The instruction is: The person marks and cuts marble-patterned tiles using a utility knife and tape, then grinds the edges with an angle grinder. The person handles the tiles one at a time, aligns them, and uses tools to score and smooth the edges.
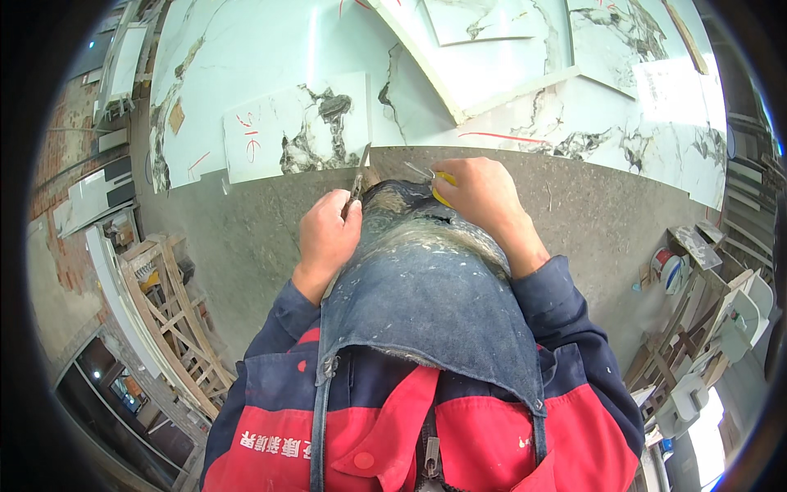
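Observation:
My left hand [326, 234] is closed round the dark handle of a knife-like tool [361, 174], whose narrow metal blade points away from me. The blade's tip comes close to the near edge of a small marbled slab [320, 127]. In my right hand [485, 195] is a yellow-handled tool [443, 190] with a short, thin metal end pointing left and away; its exact kind is hard to make out. Both hands are held apart in front of my stained denim apron [434, 279]. Most of each handle is hidden by fingers.
Ahead lies a large white marbled slab [393, 111] with red marks, and cut pieces [479, 18] and strips [422, 70] on top. Wooden frames [172, 303] stand at the left. A bucket [672, 272] and a rack with pale offcuts [742, 307] are at the right.

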